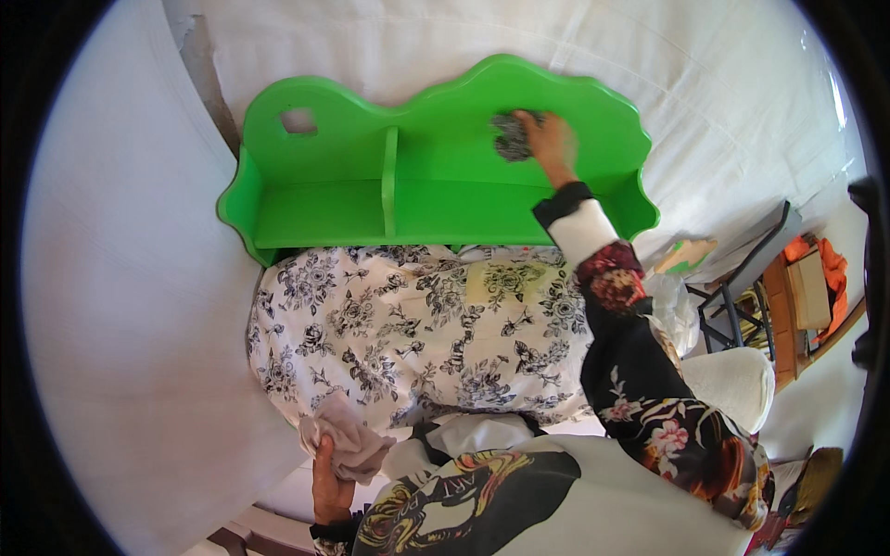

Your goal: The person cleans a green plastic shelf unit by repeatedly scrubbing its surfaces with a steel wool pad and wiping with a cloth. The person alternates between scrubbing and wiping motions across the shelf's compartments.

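Observation:
A green-painted shelf (459, 215) with a wavy-topped back panel, one upright divider and a square cutout stands before me. My right hand (556, 142) presses a grey pad (513, 137), perhaps steel wool, to the back panel on the right side of the divider. Both hand and pad are slightly blurred. Low and to the left, my left hand (332, 479) grips a crumpled pale pink cloth (344, 441), away from the shelf. A white cloth with black flower print (417, 333) covers the surface between the shelf and my body.
White wall (125, 278) is close on the left. To the right are a dark folding chair (747, 278), a clear plastic bag (674, 313), a green-stained wooden piece (685, 256), a white rolled cloth (730, 386) and a wooden cabinet (782, 320) with orange fabric (831, 278).

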Demonstrator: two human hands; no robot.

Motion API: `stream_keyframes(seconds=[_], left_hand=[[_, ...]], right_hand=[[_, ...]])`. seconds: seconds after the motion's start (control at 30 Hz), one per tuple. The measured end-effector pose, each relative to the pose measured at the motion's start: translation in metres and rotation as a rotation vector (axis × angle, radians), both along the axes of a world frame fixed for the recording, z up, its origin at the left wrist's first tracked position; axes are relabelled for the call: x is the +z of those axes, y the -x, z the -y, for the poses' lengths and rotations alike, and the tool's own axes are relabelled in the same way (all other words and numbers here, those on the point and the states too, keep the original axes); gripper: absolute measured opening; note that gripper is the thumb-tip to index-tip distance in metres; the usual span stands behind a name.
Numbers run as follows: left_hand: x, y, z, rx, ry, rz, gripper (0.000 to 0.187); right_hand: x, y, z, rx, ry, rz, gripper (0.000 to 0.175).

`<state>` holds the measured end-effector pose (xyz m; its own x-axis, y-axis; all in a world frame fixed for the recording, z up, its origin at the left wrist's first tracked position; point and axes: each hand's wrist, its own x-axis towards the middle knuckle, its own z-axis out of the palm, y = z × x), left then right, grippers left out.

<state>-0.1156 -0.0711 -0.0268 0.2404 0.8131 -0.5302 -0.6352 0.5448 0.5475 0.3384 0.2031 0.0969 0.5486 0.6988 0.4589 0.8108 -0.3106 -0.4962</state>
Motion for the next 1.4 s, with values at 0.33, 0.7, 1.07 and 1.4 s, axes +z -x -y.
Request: stream_keyframes(seconds=[0.33,0.7,1.07,1.4], left_hand=[[0.004,-0.006,0.002,-0.01,0.062,-0.042,0.045],[0.006,-0.01,0.002,0.007,0.06,-0.05,0.048],[0.007,-0.006,0.006,0.036,0.056,-0.044,0.046],[0.005,0.006,0.014,0.068,0.036,-0.043,0.048]], right_hand=[[-0.011,-0.014,0.008,-0.09,0.139,0.103,0.048],[-0.015,-0.002,-0.017,0.02,0.102,0.184,0.047],[0.008,0.041,-0.027,0.154,0.053,0.234,0.046],[0.011,0.037,-0.021,0.062,0.085,0.304,0.046]])
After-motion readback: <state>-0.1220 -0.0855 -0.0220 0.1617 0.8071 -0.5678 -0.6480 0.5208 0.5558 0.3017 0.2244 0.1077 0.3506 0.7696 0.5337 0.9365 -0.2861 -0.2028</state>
